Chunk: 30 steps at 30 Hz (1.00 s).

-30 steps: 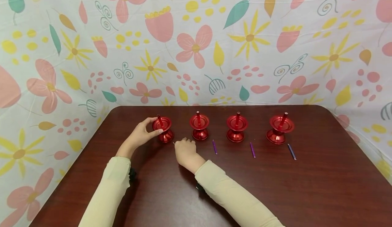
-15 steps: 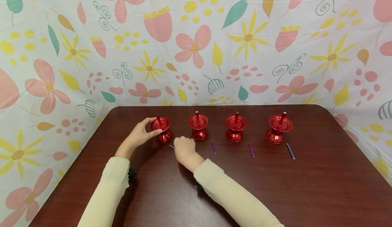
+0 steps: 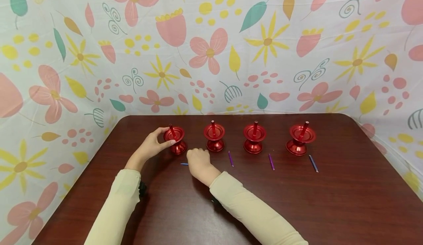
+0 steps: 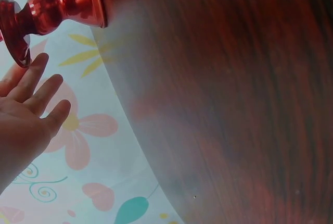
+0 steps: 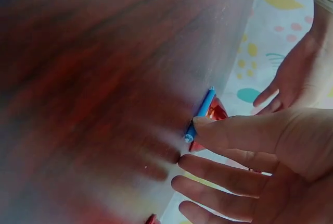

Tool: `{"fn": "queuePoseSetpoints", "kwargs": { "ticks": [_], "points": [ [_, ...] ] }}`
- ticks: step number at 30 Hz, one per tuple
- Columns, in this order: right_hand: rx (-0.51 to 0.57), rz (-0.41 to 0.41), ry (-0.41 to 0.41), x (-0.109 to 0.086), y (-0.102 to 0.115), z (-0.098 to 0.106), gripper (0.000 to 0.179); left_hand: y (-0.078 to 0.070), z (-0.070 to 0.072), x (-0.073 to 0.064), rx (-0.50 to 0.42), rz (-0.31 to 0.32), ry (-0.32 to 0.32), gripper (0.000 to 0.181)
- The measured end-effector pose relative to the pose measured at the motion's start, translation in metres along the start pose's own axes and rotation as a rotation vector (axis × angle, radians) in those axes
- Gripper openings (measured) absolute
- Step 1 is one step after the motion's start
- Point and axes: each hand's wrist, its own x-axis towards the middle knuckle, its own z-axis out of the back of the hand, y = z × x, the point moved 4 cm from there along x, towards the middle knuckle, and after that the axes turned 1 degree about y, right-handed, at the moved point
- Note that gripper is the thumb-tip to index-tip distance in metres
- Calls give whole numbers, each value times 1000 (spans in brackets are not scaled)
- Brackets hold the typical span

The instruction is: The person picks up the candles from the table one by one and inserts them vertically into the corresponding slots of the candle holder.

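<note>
My left hand (image 3: 150,146) holds the dish of the leftmost red metallic candle holder (image 3: 178,148) between thumb and fingers. The holder stands upright, with a thin red post rising from its dish. In the left wrist view its dish edge (image 4: 21,47) meets the fingertips, and the lower fingers are spread. My right hand (image 3: 199,162) is low over the table in front of the second holder. It pinches a thin blue candle (image 5: 204,109) between thumb and index finger, its other fingers extended. From the head only one end of this blue candle (image 3: 184,164) shows.
Three more red candle holders (image 3: 214,142) stand in a row to the right. Before them on the brown table (image 3: 264,201) lie two thin purple candles (image 3: 231,159) and a dark blue one (image 3: 313,163). A flowered cloth (image 3: 211,83) hangs behind.
The blue candle in my right hand has turned, its visible end swinging down toward me until it points left. My left hand stays on the leftmost holder.
</note>
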Motion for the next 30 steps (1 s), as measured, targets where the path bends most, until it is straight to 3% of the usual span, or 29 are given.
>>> {"fn": "queuePoseSetpoints", "kwargs": {
  "ticks": [4, 9, 21, 30],
  "points": [
    [13, 48, -3, -2, 0, 1, 9, 2, -1, 0, -5, -1, -4, 67],
    [87, 109, -91, -3, -3, 8, 2, 5, -1, 1, -14, -7, -4, 67],
    [292, 205, -274, 0, -13, 35, 7, 4, -1, 0, -20, -8, 3, 68],
    [466, 195, -305, 5, -21, 51, 9, 2, -1, 1, -52, 15, 4, 67]
  ]
}}
